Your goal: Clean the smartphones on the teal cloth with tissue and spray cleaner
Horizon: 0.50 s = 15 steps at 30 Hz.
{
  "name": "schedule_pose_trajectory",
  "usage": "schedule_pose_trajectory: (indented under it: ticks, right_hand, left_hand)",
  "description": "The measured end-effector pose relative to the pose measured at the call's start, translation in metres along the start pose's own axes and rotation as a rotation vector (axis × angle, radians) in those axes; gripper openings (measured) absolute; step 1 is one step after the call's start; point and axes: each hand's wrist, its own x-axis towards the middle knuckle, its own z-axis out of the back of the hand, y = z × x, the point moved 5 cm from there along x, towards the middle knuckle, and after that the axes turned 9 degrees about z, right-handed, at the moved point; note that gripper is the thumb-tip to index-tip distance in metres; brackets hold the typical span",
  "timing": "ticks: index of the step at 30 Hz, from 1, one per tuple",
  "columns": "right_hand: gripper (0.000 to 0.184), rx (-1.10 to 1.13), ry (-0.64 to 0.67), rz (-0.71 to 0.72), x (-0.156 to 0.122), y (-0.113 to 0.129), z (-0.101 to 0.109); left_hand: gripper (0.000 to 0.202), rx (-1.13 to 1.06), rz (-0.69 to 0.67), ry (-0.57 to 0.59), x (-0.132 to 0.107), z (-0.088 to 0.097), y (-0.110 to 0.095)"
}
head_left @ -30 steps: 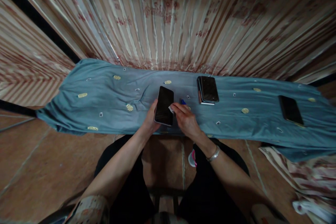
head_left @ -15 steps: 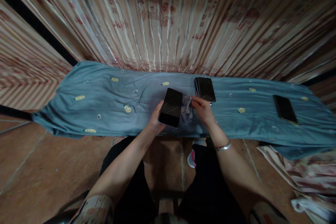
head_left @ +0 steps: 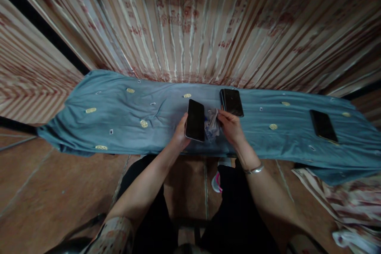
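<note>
My left hand (head_left: 180, 133) is closed around the left edge of a black-screened smartphone (head_left: 195, 121), held tilted above the cloth. To its right, my right hand (head_left: 230, 126) pinches a crumpled, pale, translucent plastic film or bag (head_left: 212, 122) with bluish marks. The film hangs beside the phone's right edge; I cannot tell whether they touch. Just beyond my right hand lies a stack of dark phone-like devices (head_left: 232, 102). Farther right, another black phone (head_left: 324, 126) lies flat on the cloth.
A blue-green cloth (head_left: 166, 103) with yellow patterns covers the long narrow surface. Behind it hangs a patterned, pleated curtain (head_left: 184, 31). Dark poles (head_left: 44, 27) stand at the left. Striped fabric (head_left: 351, 198) and a white plastic bag (head_left: 354, 242) are at the lower right, over the tiled floor (head_left: 35, 190).
The phone in my left hand has turned, so its face looks narrower and its right edge sits slightly farther left. My right hand still pinches the film, which has shifted slightly.
</note>
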Motion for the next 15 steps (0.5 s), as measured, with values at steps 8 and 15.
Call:
schedule_pose_trajectory:
  ticks: [8,15]
  right_hand:
    - [0.042,-0.629,0.34,0.583,-0.042,0.041,-0.05]
    - [0.053,-0.927,0.489,0.775,-0.045,0.037,-0.069]
  left_hand:
    - [0.049,0.029,0.069,-0.002,-0.012,-0.014,0.012]
    - [0.044,0.166,-0.057,0.013,-0.002,-0.003,0.019]
